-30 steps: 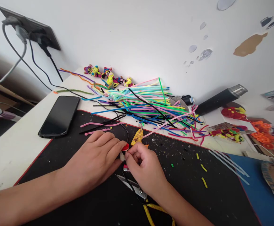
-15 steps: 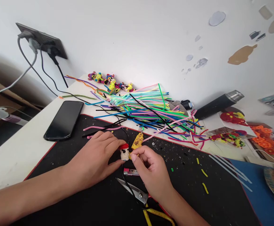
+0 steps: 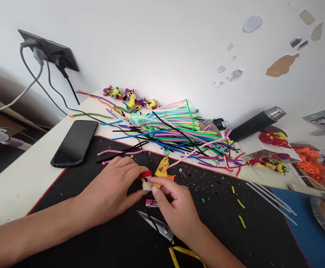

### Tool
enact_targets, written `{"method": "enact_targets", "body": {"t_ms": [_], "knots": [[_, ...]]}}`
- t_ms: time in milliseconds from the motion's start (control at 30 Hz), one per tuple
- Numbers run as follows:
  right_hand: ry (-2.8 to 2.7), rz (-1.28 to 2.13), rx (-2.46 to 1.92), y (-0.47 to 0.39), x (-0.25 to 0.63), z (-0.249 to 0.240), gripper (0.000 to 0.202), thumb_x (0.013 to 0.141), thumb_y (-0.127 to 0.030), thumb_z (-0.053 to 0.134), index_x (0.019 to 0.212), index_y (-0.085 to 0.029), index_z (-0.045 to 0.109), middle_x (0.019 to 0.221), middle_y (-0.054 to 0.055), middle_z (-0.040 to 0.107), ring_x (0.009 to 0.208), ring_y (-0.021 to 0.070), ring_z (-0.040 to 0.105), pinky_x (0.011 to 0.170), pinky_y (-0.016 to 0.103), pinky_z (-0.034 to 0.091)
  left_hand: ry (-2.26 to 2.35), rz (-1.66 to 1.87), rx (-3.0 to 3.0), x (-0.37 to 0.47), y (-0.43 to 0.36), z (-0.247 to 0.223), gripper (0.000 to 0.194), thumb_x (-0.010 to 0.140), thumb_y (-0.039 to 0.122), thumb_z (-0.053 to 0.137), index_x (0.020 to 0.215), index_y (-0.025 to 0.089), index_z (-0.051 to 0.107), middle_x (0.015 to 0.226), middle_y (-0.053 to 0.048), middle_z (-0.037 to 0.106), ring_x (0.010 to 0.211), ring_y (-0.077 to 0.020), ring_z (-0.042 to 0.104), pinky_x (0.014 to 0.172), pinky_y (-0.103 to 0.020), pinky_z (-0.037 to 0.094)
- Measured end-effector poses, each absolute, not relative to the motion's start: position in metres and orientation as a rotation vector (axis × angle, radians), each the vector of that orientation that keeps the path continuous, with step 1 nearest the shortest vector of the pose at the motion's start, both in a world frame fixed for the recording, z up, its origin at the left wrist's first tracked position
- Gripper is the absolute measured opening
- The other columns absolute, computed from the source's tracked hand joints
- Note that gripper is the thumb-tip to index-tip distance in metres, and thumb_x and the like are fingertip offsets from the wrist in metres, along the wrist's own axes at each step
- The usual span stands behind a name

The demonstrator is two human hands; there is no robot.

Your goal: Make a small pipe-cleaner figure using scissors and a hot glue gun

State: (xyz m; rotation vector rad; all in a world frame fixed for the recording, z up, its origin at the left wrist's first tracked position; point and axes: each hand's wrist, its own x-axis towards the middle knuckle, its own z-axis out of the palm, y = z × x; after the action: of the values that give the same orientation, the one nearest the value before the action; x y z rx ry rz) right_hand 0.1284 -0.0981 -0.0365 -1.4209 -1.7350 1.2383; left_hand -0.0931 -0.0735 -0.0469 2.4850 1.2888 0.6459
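Observation:
My left hand (image 3: 109, 182) pinches a small cream pipe-cleaner head (image 3: 146, 184) with a red top and dark eye marks, thumb below and fingers above. My right hand (image 3: 173, 203) meets the head from the right, its index fingertip on the front and its thumb close to the lower side. Whether a tiny piece sits between those fingertips is hidden. Just behind my right hand lies a stained yellow glue gun (image 3: 161, 169) with an orange trigger. Scissors (image 3: 159, 227) with yellow handles and a small pink-ended lighter-like item (image 3: 150, 203) are partly covered by my right hand.
A heap of colored pipe cleaners (image 3: 173, 126) lies along the wall, with finished figures (image 3: 130, 97) behind it. A phone (image 3: 75, 143) rests at the left. Yellow scraps (image 3: 241, 203) and clear glue sticks (image 3: 272, 199) lie right. A dark flask (image 3: 257, 123) leans near the wall.
My right hand has moved slightly left, its index finger now reaching onto the front of the head. The glue gun's orange trigger has come into sight. My left hand keeps its grip.

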Motion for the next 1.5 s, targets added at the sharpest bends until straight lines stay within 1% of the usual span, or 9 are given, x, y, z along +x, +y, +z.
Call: {"method": "enact_targets", "body": {"t_ms": [133,367,533,700,933,1067,1200,1300,1500], "knots": [[-1.731,1.246,-1.421,-0.0977,0.1275,-0.0350,0.035,0.101,-0.034,0.057,0.121,-0.021,0.082,0.073,0.002,0.074,0.056,0.0145,0.058,0.055,0.026,0.043,1.281,0.623,2.491,-0.0934,-0.0735,-0.0451,0.029,0.097,0.034,0.068,0.123,0.021,0.070,0.111,-0.008,0.078,0.106,-0.0284,0.068,0.096,-0.043,0.048],[-1.679,1.212,-1.410,-0.0976,0.1305,-0.0357,0.034,0.102,-0.037,0.058,0.121,-0.021,0.082,0.060,-0.003,0.061,0.051,0.0135,0.052,0.054,0.025,0.042,1.279,0.623,2.493,-0.0931,-0.0714,-0.0438,0.030,0.095,0.033,0.071,0.121,0.019,0.071,0.110,-0.008,0.078,0.106,-0.0294,0.068,0.095,-0.044,0.047],[-1.709,1.208,-1.411,-0.0980,0.1301,-0.0370,0.032,0.102,-0.035,0.059,0.119,-0.021,0.082,0.066,0.000,0.068,0.054,0.0141,0.055,0.056,0.027,0.043,1.270,0.615,2.488,-0.0935,-0.0717,-0.0444,0.031,0.096,0.034,0.070,0.123,0.019,0.070,0.112,-0.008,0.078,0.106,-0.0292,0.068,0.095,-0.043,0.047],[-1.719,1.232,-1.419,-0.0992,0.1291,-0.0401,0.032,0.102,-0.033,0.058,0.119,-0.022,0.082,0.080,0.004,0.078,0.061,0.0163,0.064,0.059,0.028,0.047,1.271,0.612,2.489,-0.0941,-0.0723,-0.0459,0.030,0.098,0.035,0.068,0.123,0.019,0.070,0.113,-0.009,0.077,0.107,-0.0293,0.068,0.095,-0.044,0.046],[-1.725,1.230,-1.429,-0.0995,0.1291,-0.0402,0.032,0.102,-0.032,0.058,0.118,-0.021,0.083,0.084,0.006,0.081,0.062,0.0164,0.065,0.058,0.028,0.046,1.281,0.616,2.490,-0.0937,-0.0721,-0.0462,0.029,0.098,0.035,0.068,0.123,0.021,0.070,0.112,-0.008,0.078,0.105,-0.0280,0.068,0.095,-0.043,0.046],[-1.730,1.204,-1.412,-0.1007,0.1296,-0.0423,0.031,0.102,-0.032,0.058,0.116,-0.020,0.083,0.078,0.004,0.077,0.059,0.0147,0.061,0.056,0.026,0.044,1.271,0.601,2.484,-0.0943,-0.0720,-0.0480,0.030,0.097,0.036,0.069,0.123,0.021,0.070,0.113,-0.008,0.077,0.108,-0.0290,0.067,0.096,-0.043,0.045],[-1.712,1.173,-1.381,-0.1001,0.1300,-0.0426,0.031,0.103,-0.033,0.059,0.118,-0.020,0.082,0.065,-0.001,0.065,0.054,0.0130,0.053,0.055,0.026,0.042,1.261,0.592,2.475,-0.0944,-0.0718,-0.0478,0.032,0.097,0.037,0.071,0.124,0.020,0.070,0.113,-0.007,0.077,0.107,-0.0291,0.067,0.095,-0.043,0.044],[-1.719,1.177,-1.372,-0.0983,0.1294,-0.0409,0.032,0.102,-0.033,0.058,0.121,-0.020,0.081,0.061,-0.003,0.060,0.052,0.0126,0.049,0.053,0.025,0.041,1.260,0.596,2.475,-0.0942,-0.0721,-0.0472,0.031,0.097,0.034,0.071,0.124,0.020,0.069,0.112,-0.006,0.077,0.107,-0.0286,0.067,0.095,-0.043,0.044],[-1.747,1.204,-1.369,-0.0984,0.1288,-0.0426,0.033,0.102,-0.031,0.058,0.122,-0.020,0.082,0.079,0.004,0.077,0.058,0.0142,0.061,0.055,0.025,0.046,1.237,0.602,2.489,-0.0945,-0.0731,-0.0502,0.033,0.096,0.035,0.072,0.124,0.019,0.068,0.112,-0.007,0.077,0.107,-0.0286,0.066,0.096,-0.043,0.043]]}}
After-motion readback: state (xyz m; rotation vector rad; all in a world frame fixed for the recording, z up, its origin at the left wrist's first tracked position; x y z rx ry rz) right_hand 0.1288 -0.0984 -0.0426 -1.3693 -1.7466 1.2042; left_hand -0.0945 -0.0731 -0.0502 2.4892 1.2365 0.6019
